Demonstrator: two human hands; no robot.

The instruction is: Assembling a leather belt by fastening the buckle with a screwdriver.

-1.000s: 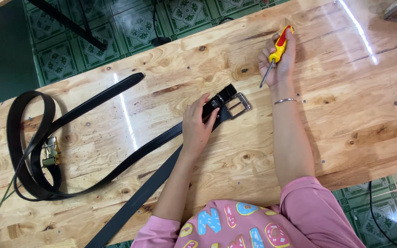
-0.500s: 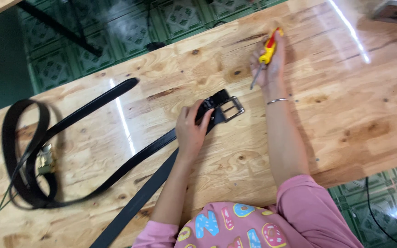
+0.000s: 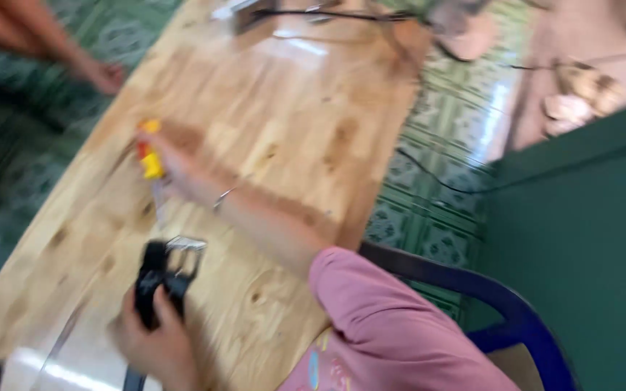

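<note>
Frame heavily blurred — read with care. Your left hand [image 3: 155, 340] sits at the near edge of the pale wooden bench [image 3: 306, 108], fingers curled shut around the black leather belt end [image 3: 155, 286], just behind its square silver metal buckle [image 3: 186, 253]. The buckle pokes out beyond your fingertips, resting on or just above the wood; which, you cannot tell.

Your right hand [image 3: 175, 170] is stretched further out across the bench, closed on the small screwdriver with a yellow-and-red handle [image 3: 149, 152]. The shaft seems to point down toward the belt, but the blur hides the tip.

Handling — the strap looks soft and floppy, likely to slide on smooth wood unless pinned; the buckle is the stiff, heavier part, so the hold right behind it looks sound. The screwdriver is light and rigid, gripped by the handle.

The two hands are near one another but apart. A blue plastic chair [image 3: 523, 326] shows at your right, green patterned floor tiles [image 3: 436, 181] beyond, with a dark cable [image 3: 436, 174] trailing across.
</note>
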